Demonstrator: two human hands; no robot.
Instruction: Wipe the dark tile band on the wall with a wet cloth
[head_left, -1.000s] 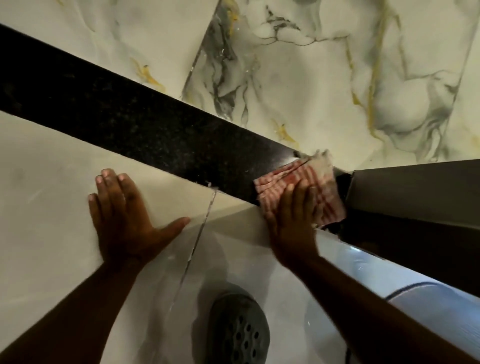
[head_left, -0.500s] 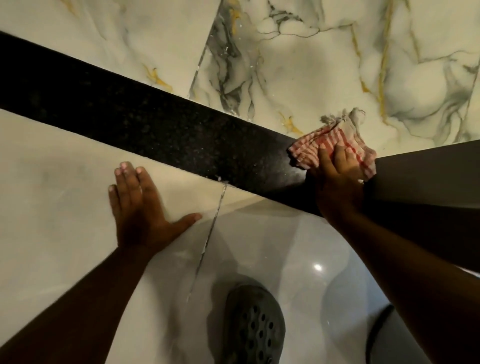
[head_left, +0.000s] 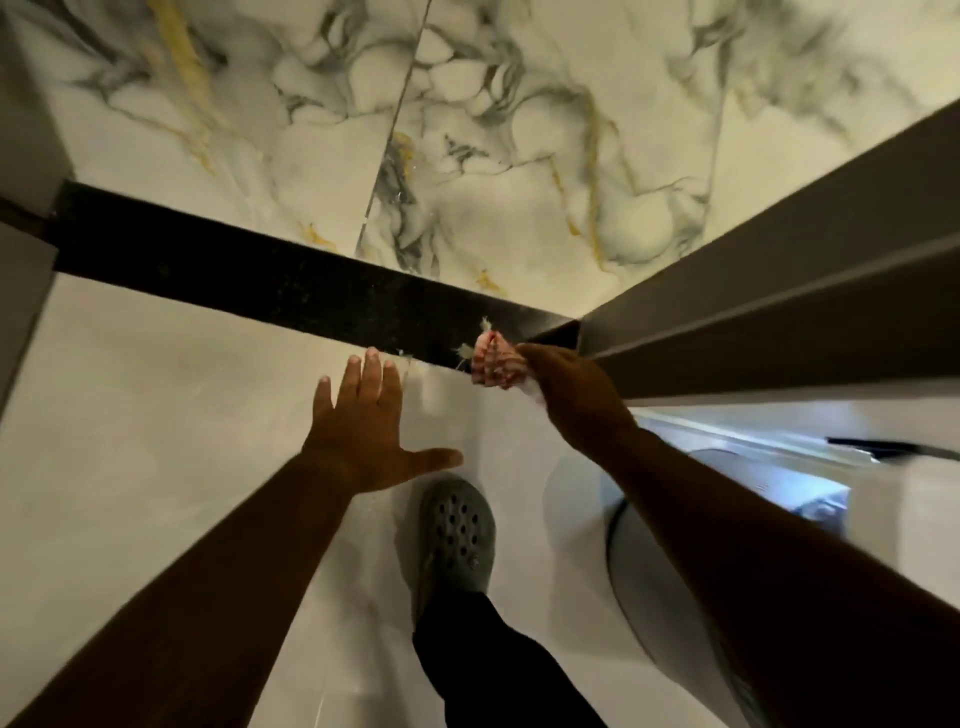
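A dark speckled tile band runs across the wall from the left edge down to the right corner. My right hand grips a bunched red-and-white checked cloth at the band's lower edge, close to the corner. My left hand is spread, fingers apart, flat against the pale tile just below the band, its fingertips near the band's lower edge. Whether the cloth touches the band I cannot tell.
Marble-patterned tiles cover the wall above the band. A dark brown frame juts out on the right beside the cloth. Below are a pale glossy floor, my grey perforated clog and a white rounded fixture.
The view has pulled back and down. My right hand has dropped from the band's top edge to its lower edge and bunched the cloth. My left hand stays spread on the pale tile.
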